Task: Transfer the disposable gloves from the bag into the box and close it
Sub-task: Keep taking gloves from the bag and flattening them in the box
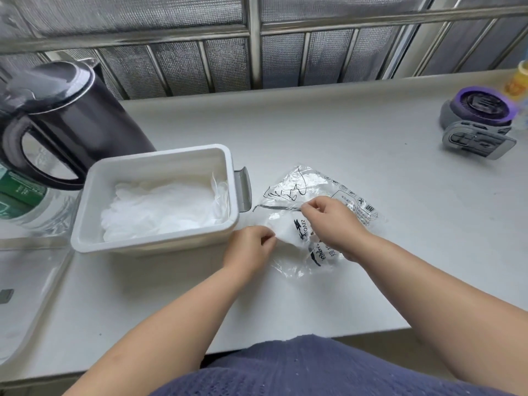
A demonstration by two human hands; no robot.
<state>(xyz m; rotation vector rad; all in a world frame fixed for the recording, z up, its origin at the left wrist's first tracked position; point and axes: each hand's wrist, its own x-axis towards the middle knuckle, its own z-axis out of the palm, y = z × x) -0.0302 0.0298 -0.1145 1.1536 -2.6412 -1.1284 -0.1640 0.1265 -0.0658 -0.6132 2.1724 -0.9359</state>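
At the far left we see a dark kettle (65, 115) standing behind the white box (85, 207). The box is open on the surface (314, 124), and a pile of white disposable gloves (160, 207) lies inside it. A grey clasp (243, 188) sticks out from its right side. Just beside the box, the left hand (248, 247) pinches the near edge of the clear printed bag (314, 181). The right hand (334, 224) pinches the bag higher up, and some white material shows inside it. Far right rests a grey and purple device (480, 124).
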